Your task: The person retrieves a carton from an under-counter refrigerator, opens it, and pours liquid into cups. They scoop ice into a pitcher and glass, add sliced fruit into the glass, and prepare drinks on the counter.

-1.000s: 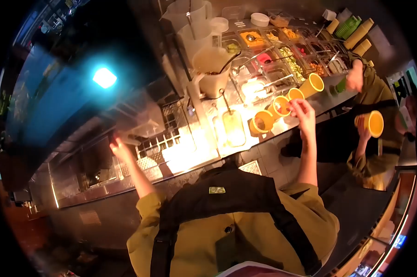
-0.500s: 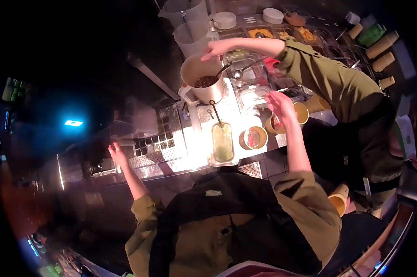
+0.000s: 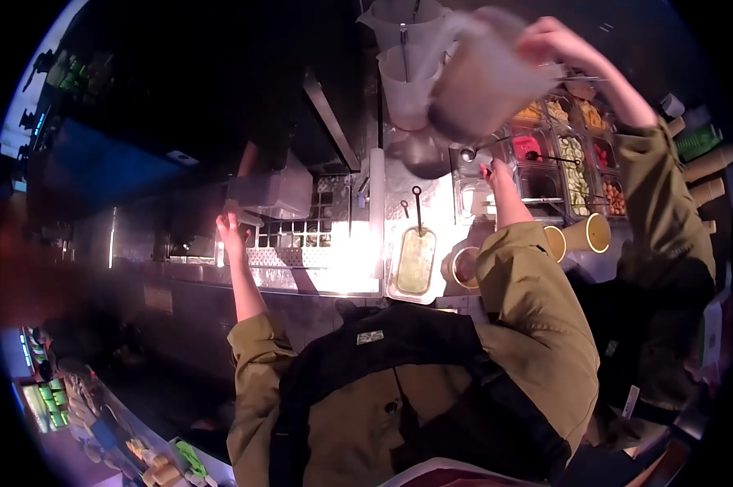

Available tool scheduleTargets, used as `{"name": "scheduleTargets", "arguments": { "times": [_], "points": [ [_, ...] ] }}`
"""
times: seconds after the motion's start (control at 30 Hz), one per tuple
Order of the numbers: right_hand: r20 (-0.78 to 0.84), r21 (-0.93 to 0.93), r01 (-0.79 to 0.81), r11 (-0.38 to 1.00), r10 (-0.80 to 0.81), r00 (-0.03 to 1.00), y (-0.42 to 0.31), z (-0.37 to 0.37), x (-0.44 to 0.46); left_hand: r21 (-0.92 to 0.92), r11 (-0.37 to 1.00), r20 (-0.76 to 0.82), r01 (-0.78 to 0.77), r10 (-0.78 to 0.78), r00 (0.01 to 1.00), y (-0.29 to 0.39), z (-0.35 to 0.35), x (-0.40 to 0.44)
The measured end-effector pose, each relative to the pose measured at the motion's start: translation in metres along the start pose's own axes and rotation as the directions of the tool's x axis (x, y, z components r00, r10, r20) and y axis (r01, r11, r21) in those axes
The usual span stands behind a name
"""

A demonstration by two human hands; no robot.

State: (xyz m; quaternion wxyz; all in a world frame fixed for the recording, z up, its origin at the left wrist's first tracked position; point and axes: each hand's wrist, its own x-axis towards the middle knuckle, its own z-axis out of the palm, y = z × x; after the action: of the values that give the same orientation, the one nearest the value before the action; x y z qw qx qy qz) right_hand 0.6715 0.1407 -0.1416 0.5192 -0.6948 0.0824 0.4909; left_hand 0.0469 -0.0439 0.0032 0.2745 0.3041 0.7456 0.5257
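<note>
My left hand (image 3: 233,234) is held out over the left side of the counter, fingers apart, near a clear plastic bin (image 3: 279,188); I see nothing in it. My right hand (image 3: 498,172) reaches over the clear containers just beside a ladle (image 3: 468,154). Its fingers are slightly bent and apart, with no visible grip on the ladle. Below my right forearm, a paper cup (image 3: 465,268) is partly covered by my sleeve. A rectangular tub of pale green contents (image 3: 415,264), with a dark-handled utensil in it, stands between my arms.
A co-worker's hand (image 3: 549,40) is at a motion-blurred pitcher (image 3: 484,81) above the counter. Two translucent pitchers (image 3: 405,81) stand at the back. Chopped-food containers (image 3: 573,166) and more paper cups (image 3: 587,234) are on the right. A metal grate (image 3: 314,219) lies left of the tub.
My right hand has moved from above the cups to the containers near the ladle. The co-worker has lifted the pitcher off the counter to the upper right. The head view has shifted.
</note>
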Motion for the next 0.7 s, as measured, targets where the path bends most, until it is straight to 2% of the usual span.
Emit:
{"name": "scheduleTargets", "arguments": {
  "times": [0.1,0.13,0.17,0.2,0.23,0.27,0.3,0.33,0.37,0.4,0.43,0.47,0.5,0.53,0.6,0.63,0.67,0.7],
  "points": [
    [0.101,-0.105,-0.038,0.994,0.049,0.994,-0.001,-0.011,0.013,-0.001,1.0,0.02,0.003,-0.003,1.0,-0.004,0.001,0.004],
    [0.159,-0.099,-0.034,0.995,0.049,0.986,0.002,-0.017,0.027,-0.003,1.0,0.01,0.005,-0.005,1.0,-0.002,0.004,0.002],
    [0.287,-0.049,-0.009,0.999,0.023,0.958,0.011,-0.033,0.036,-0.024,1.0,0.038,0.012,-0.011,0.999,-0.003,0.007,0.0],
    [0.458,0.007,0.006,1.0,-0.009,0.889,0.014,-0.039,0.038,-0.056,0.998,0.03,0.017,-0.015,0.999,-0.001,0.006,0.003],
    [0.651,0.04,0.007,0.999,-0.031,0.758,0.016,-0.052,0.052,-0.106,0.994,0.066,-0.014,0.021,0.998,-0.034,0.001,0.029],
    [0.884,-0.039,0.12,0.992,-0.021,0.467,0.002,-0.069,0.037,-0.075,0.996,-0.061,-0.045,0.04,0.997,-0.025,0.011,0.011],
    [0.705,-0.077,0.127,0.989,-0.036,0.708,-0.013,-0.055,-0.056,0.029,0.981,-0.08,-0.19,0.192,0.978,-0.02,0.012,0.005],
    [0.753,-0.274,0.275,0.922,0.028,0.658,-0.027,-0.056,-0.072,0.139,0.936,-0.098,-0.324,0.339,0.936,-0.013,0.015,-0.003],
    [0.794,-0.433,0.452,0.78,0.093,0.601,-0.042,-0.059,-0.082,0.271,0.907,-0.055,-0.322,0.348,0.936,-0.003,0.011,-0.006],
    [0.828,-0.513,0.615,0.599,0.157,0.539,-0.059,-0.062,-0.08,0.166,0.934,-0.203,-0.317,0.346,0.916,-0.019,0.022,0.005],
    [0.798,-0.577,0.662,0.479,0.157,0.582,-0.063,-0.064,-0.121,0.337,0.907,-0.296,-0.251,0.355,0.887,0.012,0.022,-0.01],
    [0.766,-0.633,0.69,0.351,0.157,0.623,-0.068,-0.064,-0.167,0.192,0.96,-0.274,-0.201,0.25,0.929,0.031,0.016,-0.027],
    [0.798,-0.603,0.73,0.322,0.247,0.55,-0.064,-0.068,-0.228,0.182,0.973,-0.198,-0.14,0.176,0.964,0.023,0.016,-0.021],
    [0.772,-0.605,0.788,0.116,0.33,0.544,-0.068,-0.076,-0.247,0.181,0.979,-0.22,-0.09,0.129,0.967,0.03,0.016,-0.026],
    [0.707,-0.65,0.719,0.247,0.544,0.452,-0.045,-0.074,-0.339,0.21,0.969,-0.164,-0.13,0.166,0.972,0.016,0.02,-0.015],
    [0.709,-0.602,0.766,0.223,0.592,0.384,-0.023,-0.072,-0.372,0.22,0.968,-0.106,-0.119,0.145,0.984,0.02,0.014,-0.014],
    [0.707,-0.541,0.818,0.195,0.633,0.317,0.009,-0.066,-0.407,0.167,0.963,-0.062,-0.213,0.226,0.972,0.011,0.006,-0.007],
    [0.674,-0.514,0.828,0.224,0.703,0.228,0.039,-0.055,-0.451,0.122,0.958,0.065,-0.258,0.252,0.966,0.002,-0.001,-0.005]
  ]
}}
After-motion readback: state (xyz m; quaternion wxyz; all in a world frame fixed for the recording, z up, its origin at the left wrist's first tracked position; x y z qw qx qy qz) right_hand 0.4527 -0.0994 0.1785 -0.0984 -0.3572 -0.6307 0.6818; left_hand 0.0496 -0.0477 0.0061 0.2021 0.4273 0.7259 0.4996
